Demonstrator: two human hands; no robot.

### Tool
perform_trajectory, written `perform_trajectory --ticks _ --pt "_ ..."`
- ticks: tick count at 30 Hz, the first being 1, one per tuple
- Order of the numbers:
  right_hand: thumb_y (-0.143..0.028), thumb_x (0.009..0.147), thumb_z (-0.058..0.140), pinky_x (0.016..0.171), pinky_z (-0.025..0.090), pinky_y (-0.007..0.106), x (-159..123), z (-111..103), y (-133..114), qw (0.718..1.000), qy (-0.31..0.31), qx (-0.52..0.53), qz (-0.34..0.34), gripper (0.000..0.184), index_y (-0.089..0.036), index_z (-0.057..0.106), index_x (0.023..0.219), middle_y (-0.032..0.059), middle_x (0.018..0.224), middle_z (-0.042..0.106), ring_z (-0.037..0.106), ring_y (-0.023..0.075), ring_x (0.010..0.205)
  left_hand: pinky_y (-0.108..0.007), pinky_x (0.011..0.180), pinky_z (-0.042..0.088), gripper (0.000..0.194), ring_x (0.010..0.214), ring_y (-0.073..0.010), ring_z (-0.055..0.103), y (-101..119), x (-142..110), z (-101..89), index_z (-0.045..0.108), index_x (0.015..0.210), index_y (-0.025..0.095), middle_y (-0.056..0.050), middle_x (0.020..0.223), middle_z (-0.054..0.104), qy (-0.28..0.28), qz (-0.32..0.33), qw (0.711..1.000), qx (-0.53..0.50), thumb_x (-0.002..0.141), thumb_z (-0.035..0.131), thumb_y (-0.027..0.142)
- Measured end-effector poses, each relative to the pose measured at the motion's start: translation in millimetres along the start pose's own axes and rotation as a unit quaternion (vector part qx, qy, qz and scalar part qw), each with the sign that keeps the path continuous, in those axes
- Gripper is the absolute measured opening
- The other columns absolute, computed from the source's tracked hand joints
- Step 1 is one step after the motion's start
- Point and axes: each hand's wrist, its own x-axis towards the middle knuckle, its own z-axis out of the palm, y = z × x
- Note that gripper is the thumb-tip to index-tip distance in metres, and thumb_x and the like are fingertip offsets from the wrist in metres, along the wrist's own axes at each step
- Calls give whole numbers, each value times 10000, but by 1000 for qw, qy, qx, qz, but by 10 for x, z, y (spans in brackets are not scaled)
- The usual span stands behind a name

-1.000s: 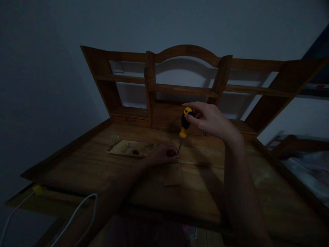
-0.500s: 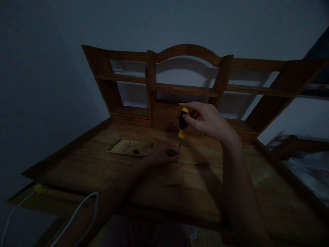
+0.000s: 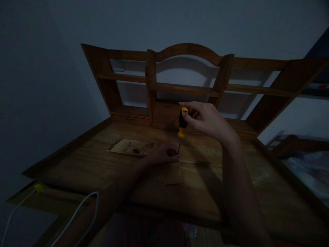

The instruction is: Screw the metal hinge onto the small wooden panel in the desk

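My right hand grips the top of a yellow and black screwdriver, which stands nearly upright with its tip down on a flat wooden board. My left hand rests on that board with its fingers curled and pinched right at the screwdriver's tip; what they pinch is too small to make out. The board lies on a wooden desk. The room is dark.
A wooden shelf unit stands at the back of the desk against a white wall. A few small screws lie beyond the board's left end. A white cable hangs over the desk's near left edge. Bedding lies at the right.
The screwdriver's handle has shifted slightly left and stands straighter, with my right hand's fingers moving around it. My left hand has stayed at the tip.
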Motion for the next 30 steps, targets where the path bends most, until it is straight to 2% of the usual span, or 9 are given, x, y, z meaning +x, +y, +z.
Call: perform_trajectory --ticks 4,8,11,14,17,21,26,30 --pt "-346 971 642 795 488 344 10 18 37 1000 8 -14 -4 320 -193 741 1234 67 999 749 666 211 823 -295 791 535 145 848 -169 661 -42 5 5 684 886 179 -33 928 704 -3 8 1000 -4 904 720 319" --pt "-443 984 625 810 488 348 14 35 57 1000 -3 -26 -11 369 -198 728 1239 88 1065 715 656 223 868 -289 792 528 138 851 -163 651 -53 4 6 681 884 175 -35 938 700 -8 5 1000 5 906 722 305" --pt "-369 990 586 847 500 359 3 12 31 1000 -18 -12 -1 369 -204 702 1300 91 1136 716 664 227 907 -286 794 526 142 848 -161 649 -30 -1 3 674 887 173 -32 923 699 -12 -2 1000 -5 915 710 307" --pt "-299 973 589 836 504 356 -4 -10 13 1000 -20 5 10 359 -202 706 1298 71 1075 750 676 221 869 -287 797 524 157 848 -161 646 -2 -7 -6 671 896 174 -34 938 695 -12 1 1000 -11 918 703 326" --pt "-346 980 618 819 502 347 -1 1 28 1000 -13 0 5 329 -210 721 1261 61 1011 754 678 221 862 -303 824 528 163 865 -172 651 20 -5 -15 676 893 178 -40 942 704 -11 -3 1000 3 913 706 337" --pt "-414 990 616 843 503 359 -3 22 52 1000 -9 -21 -8 384 -223 714 1308 84 1087 732 673 238 936 -297 794 529 161 842 -170 647 21 -2 -9 674 887 178 -38 914 701 -16 -13 1000 4 910 706 335" --pt "-307 986 582 871 501 361 -20 -7 20 1000 -18 -3 0 421 -201 684 1381 82 1110 745 683 234 942 -292 767 518 176 810 -166 633 -16 -1 12 668 865 171 -39 895 690 -9 -7 1000 2 914 683 340" --pt "-350 991 611 864 488 358 -14 2 17 1000 -6 -12 -7 365 -197 723 1303 84 1068 748 675 233 920 -298 773 519 183 809 -168 635 -22 0 13 672 861 180 -39 908 696 -2 -10 1000 14 897 697 358"
